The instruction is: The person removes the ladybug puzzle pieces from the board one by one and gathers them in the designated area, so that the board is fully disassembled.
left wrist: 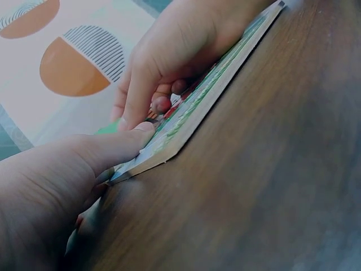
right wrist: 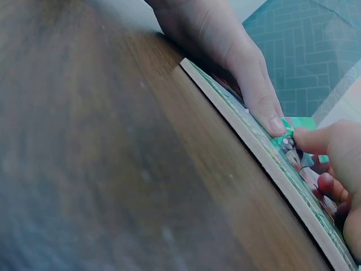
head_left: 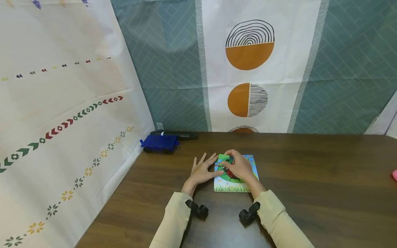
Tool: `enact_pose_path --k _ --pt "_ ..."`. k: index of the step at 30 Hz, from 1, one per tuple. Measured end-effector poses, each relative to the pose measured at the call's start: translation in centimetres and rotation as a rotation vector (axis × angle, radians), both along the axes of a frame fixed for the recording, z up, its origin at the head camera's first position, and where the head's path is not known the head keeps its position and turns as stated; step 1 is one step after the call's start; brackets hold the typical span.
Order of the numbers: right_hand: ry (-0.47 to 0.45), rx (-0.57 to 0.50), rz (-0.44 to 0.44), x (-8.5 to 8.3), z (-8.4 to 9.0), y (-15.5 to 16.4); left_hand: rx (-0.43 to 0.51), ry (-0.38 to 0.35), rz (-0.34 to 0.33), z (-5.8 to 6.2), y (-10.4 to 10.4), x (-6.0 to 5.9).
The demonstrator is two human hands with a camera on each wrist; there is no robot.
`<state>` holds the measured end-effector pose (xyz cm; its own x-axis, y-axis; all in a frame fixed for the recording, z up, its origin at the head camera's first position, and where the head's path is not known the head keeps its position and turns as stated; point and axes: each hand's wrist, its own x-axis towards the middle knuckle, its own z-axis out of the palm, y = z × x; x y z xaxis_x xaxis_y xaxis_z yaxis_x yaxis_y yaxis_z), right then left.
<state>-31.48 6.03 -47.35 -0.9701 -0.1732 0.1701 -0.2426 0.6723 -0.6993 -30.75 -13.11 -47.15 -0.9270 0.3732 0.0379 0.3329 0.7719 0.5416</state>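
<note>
A ladybug jigsaw puzzle (head_left: 231, 188) with a thick board edge lies flat on the brown table. My right hand (head_left: 240, 167) is over its upper middle, thumb and fingers curled, pinching a green puzzle piece (head_left: 223, 157) that stands raised at the upper left corner. Part of the ladybug is hidden under this hand. At the board's left side my left hand (head_left: 203, 171) has its fingers spread and straight. Its thumb (left wrist: 121, 148) reaches over the board and rests on the picture, close to the right fingertips.
A blue toy wagon (head_left: 159, 143) stands at the back left of the wooden table (head_left: 310, 179), with a black pen-like object (head_left: 186, 135) behind it. A pink object (head_left: 394, 175) shows at the far right. Patterned cloths (head_left: 173, 69) hang behind and at the left.
</note>
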Motion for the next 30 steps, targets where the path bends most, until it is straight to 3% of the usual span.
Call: enact_pose_path --k 4,9,17,21,27,30 --pt "-0.044 -0.074 -0.021 0.1 0.2 0.3 -0.004 0.002 -0.005 -0.2 0.2 -0.1" --pt "-0.034 -0.136 -0.055 0.0 0.3 0.4 0.016 -0.001 -0.003 -0.1 0.3 -0.1" --pt "-0.058 -0.395 -0.094 -0.2 0.9 1.2 0.019 0.017 0.004 -0.2 -0.1 0.0" --pt "-0.055 -0.476 -0.178 -0.8 1.1 3.6 0.034 0.019 -0.007 -0.2 -0.1 0.1" --pt "-0.077 -0.507 -0.32 -1.0 0.7 8.6 0.062 0.021 -0.001 -0.1 -0.1 0.3" --pt "-0.083 -0.52 -0.344 -0.9 0.7 10.9 0.068 0.029 0.003 -0.2 0.0 0.3"
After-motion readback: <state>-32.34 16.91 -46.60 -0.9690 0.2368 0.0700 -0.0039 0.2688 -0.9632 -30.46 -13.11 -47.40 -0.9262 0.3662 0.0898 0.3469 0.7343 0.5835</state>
